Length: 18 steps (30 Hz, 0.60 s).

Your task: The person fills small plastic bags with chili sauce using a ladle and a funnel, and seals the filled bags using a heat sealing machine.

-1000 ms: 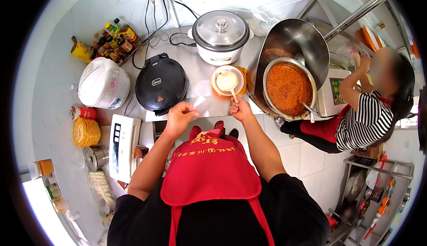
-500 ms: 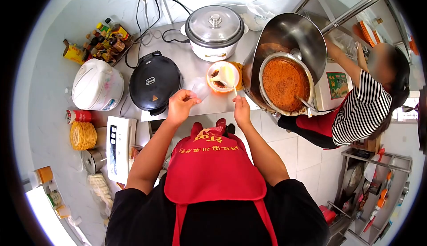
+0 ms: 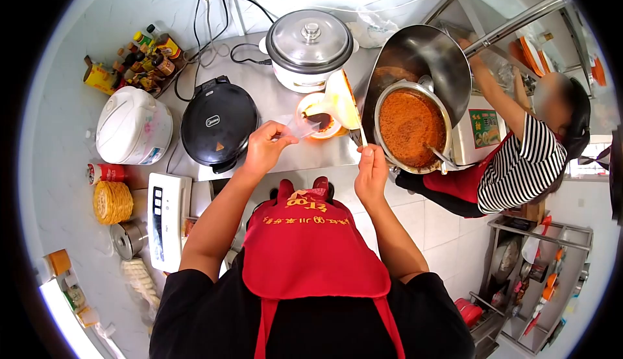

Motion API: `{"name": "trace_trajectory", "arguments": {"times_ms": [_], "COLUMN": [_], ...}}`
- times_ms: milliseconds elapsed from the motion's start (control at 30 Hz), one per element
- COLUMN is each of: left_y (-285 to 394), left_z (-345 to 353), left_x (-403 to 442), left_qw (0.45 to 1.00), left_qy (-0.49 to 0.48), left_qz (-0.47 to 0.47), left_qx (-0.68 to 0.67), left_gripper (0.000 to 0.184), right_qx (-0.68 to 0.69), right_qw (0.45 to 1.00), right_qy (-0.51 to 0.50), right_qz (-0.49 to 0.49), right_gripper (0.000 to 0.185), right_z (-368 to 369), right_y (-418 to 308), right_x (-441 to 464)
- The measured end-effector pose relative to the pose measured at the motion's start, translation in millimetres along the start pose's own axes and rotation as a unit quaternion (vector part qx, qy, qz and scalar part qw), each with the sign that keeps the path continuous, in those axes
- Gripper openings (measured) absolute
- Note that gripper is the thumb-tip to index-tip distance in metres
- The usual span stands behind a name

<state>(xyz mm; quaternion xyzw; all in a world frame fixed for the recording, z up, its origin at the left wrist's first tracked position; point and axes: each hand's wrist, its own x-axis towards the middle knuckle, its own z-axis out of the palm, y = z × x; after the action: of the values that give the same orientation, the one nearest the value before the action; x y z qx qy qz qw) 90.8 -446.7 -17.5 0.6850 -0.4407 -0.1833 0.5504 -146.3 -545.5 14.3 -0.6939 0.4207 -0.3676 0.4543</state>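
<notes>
My right hand (image 3: 371, 169) grips the handle of a pale ladle (image 3: 341, 101), whose bowl is tipped on its side over the right part of a round orange-and-white container (image 3: 326, 131). Dark reddish liquid shows inside the container. My left hand (image 3: 268, 147) pinches a small clear plastic piece (image 3: 303, 127), which reaches over the container's left rim. Whether this piece is a bag or a cup is unclear. Right of the container, a metal pot (image 3: 443, 120) of orange-red sauce, with a ladle in it, sits within a large steel vessel (image 3: 454, 54).
A black round appliance (image 3: 219, 124) lies left of the container, and a lidded cooker (image 3: 310, 47) stands behind it. A white rice cooker (image 3: 133, 125), bottles (image 3: 152, 60) and a white machine (image 3: 166, 219) are farther left. Another person (image 3: 519, 158) in stripes works at the right.
The pale ladle has tilted up and shifted right over the container. My left hand has brought the clear plastic piece to the container's rim. The other person's arm has reached away toward the back.
</notes>
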Motion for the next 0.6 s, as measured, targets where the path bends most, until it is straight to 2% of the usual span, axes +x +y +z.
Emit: {"name": "trace_trajectory", "arguments": {"times_ms": [133, 367, 533, 567, 600], "left_y": [2, 8, 20, 24, 28], "left_z": [4, 8, 9, 7, 5], "left_x": [5, 7, 13, 15, 16], "left_qw": [1.000, 1.000, 0.999, 0.998, 0.996], "left_qy": [-0.002, -0.013, -0.021, -0.054, -0.088], "left_qz": [-0.017, 0.003, -0.004, 0.004, 0.012], "left_qx": [-0.013, -0.001, -0.037, -0.031, -0.024], "left_gripper": [0.020, 0.021, 0.020, 0.018, 0.016], "right_qx": [-0.054, -0.069, -0.158, -0.176, -0.177], "right_qw": [0.996, 0.993, 0.966, 0.953, 0.957], "right_qy": [0.011, 0.018, -0.027, -0.041, -0.062], "right_qz": [-0.071, -0.098, -0.203, -0.242, -0.222], "right_gripper": [0.028, 0.022, 0.015, 0.015, 0.014], "right_z": [-3, -6, -22, -26, -31], "right_y": [-7, -8, -17, -23, -31], "right_x": [-2, -5, 1, 4, 6]}}
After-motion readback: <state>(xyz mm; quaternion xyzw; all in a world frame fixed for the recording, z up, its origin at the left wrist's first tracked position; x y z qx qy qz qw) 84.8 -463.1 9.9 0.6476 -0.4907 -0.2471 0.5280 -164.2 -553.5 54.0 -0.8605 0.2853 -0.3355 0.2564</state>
